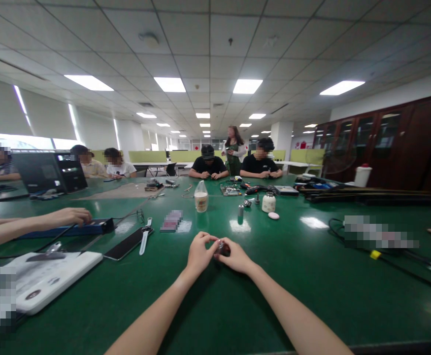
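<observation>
At frame left, a co-worker's hand (pixel 67 216) rests by a white board (pixel 52 278), phone (pixel 128 243) and watch (pixel 146 235). At lower centre, left hand (pixel 199 253) and right hand (pixel 237 256) pinch a small dark object (pixel 223 247) over the green table (pixel 311 256); cable (pixel 396 259) at right.

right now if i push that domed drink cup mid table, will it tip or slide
The cup stands tall on a narrow base, so a high push would probably tip it. It looks partly filled, so likely weighted low. The glossy table may let it slide.
</observation>
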A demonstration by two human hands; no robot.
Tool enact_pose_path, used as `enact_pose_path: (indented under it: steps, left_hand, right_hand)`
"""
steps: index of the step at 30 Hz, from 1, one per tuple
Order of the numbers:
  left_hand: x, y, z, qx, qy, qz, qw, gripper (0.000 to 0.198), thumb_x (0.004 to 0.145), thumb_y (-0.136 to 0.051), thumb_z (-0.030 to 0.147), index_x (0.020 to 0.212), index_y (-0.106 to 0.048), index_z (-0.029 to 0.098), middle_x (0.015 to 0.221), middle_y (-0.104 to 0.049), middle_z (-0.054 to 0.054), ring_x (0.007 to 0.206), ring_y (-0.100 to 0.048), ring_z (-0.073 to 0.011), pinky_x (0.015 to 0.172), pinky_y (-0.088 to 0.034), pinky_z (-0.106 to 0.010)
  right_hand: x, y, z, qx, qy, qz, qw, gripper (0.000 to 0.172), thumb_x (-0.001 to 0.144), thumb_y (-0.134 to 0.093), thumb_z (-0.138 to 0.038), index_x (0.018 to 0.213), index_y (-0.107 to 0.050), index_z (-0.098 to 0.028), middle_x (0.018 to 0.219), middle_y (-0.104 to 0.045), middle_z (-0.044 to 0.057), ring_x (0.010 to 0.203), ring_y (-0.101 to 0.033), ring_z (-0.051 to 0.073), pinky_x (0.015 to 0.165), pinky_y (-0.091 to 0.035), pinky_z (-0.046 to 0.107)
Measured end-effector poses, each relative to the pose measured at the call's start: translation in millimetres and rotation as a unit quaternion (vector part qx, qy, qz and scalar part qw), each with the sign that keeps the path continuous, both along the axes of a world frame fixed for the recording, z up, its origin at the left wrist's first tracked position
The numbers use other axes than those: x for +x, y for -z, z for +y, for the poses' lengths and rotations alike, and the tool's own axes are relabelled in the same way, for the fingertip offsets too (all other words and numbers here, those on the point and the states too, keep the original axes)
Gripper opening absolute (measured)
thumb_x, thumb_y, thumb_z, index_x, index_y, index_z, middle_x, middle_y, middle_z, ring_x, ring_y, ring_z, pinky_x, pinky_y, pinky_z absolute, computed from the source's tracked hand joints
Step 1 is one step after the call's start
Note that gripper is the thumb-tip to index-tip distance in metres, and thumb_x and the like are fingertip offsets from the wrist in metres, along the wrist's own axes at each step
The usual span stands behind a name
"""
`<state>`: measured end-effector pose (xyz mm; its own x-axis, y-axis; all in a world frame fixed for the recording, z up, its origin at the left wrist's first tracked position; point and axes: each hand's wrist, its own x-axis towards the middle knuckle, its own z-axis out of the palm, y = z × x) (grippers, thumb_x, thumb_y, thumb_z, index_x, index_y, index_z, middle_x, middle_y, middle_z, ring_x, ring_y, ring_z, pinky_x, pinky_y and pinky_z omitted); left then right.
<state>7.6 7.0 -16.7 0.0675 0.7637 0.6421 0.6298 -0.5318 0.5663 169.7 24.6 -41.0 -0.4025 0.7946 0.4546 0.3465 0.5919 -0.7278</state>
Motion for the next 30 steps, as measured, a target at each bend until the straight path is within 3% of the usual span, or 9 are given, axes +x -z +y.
enact_pose_path:
  steps: [5, 9, 13, 16, 20, 25, 30]
  left_hand:
    - [-9, -1.3, 6, 0.018, -0.031, -0.003, 0.999, 0.025, 0.086, -0.058, 0.038, 0.088, -0.075, 0.020, 0.086, -0.064, -0.006, 0.084, -0.060, -0.0189, 0.078, -0.047, -0.031]
    - [-30, 10.0, 17, -0.014, -0.102, 0.065, 0.993, 0.022, 0.083, -0.061, 0.038, 0.086, -0.077, 0.023, 0.084, -0.066, -0.007, 0.088, -0.057, -0.0230, 0.083, -0.045, -0.036]
    - [-45, 21.5, 23, -0.077, -0.120, 0.139, 0.980, 0.019, 0.078, -0.066, 0.040, 0.082, -0.079, 0.028, 0.081, -0.067, -0.007, 0.086, -0.055, -0.0258, 0.079, -0.045, -0.037]
    - [-47, 24.4, 23, -0.080, -0.127, 0.151, 0.977, 0.019, 0.079, -0.065, 0.040, 0.083, -0.078, 0.028, 0.082, -0.068, -0.008, 0.085, -0.055, -0.0257, 0.078, -0.044, -0.036]
    - [-40, 20.3, 20, -0.047, -0.110, 0.143, 0.982, 0.018, 0.081, -0.063, 0.036, 0.084, -0.077, 0.027, 0.084, -0.069, -0.007, 0.085, -0.057, -0.0246, 0.078, -0.045, -0.035]
    - [-21, 3.7, 9, 0.030, -0.040, 0.069, 0.996, 0.020, 0.087, -0.055, 0.032, 0.088, -0.072, 0.021, 0.090, -0.071, -0.005, 0.090, -0.062, -0.0206, 0.085, -0.045, -0.033]
    - [-4, -4.4, -3, 0.014, 0.008, 0.048, 0.999, 0.019, 0.089, -0.052, 0.030, 0.092, -0.069, 0.021, 0.090, -0.072, -0.004, 0.084, -0.065, -0.0182, 0.078, -0.048, -0.029]
  right_hand:
    - [-1, 0.2, -5, 0.016, 0.002, 0.011, 1.000, 0.037, 0.076, -0.066, -0.027, 0.112, -0.058, -0.020, 0.097, -0.068, 0.003, 0.086, -0.065, 0.018, 0.080, -0.051, 0.032]
    - [0, -1.0, -8, 0.024, 0.015, 0.010, 1.000, 0.035, 0.076, -0.066, -0.028, 0.110, -0.060, -0.020, 0.099, -0.069, 0.004, 0.088, -0.065, 0.019, 0.082, -0.051, 0.033]
    - [1, -3.3, -11, 0.015, 0.014, 0.014, 1.000, 0.035, 0.075, -0.067, -0.027, 0.109, -0.060, -0.021, 0.097, -0.070, 0.004, 0.086, -0.066, 0.019, 0.081, -0.052, 0.033]
    - [0, -5.4, -13, 0.009, 0.018, 0.017, 1.000, 0.036, 0.074, -0.067, -0.026, 0.109, -0.060, -0.021, 0.098, -0.070, 0.004, 0.088, -0.067, 0.019, 0.082, -0.052, 0.034]
    - [0, -5.0, -13, 0.006, 0.015, 0.022, 1.000, 0.036, 0.074, -0.068, -0.026, 0.109, -0.060, -0.021, 0.098, -0.070, 0.004, 0.088, -0.067, 0.019, 0.083, -0.052, 0.034]
    - [1, -0.3, -5, 0.013, 0.018, 0.003, 1.000, 0.038, 0.074, -0.069, -0.028, 0.110, -0.060, -0.021, 0.096, -0.070, 0.003, 0.085, -0.066, 0.018, 0.080, -0.051, 0.032]
    - [2, -1.2, -1, 0.024, 0.018, -0.032, 0.999, 0.033, 0.074, -0.068, -0.028, 0.106, -0.061, -0.021, 0.090, -0.069, 0.001, 0.079, -0.064, 0.017, 0.074, -0.050, 0.029]
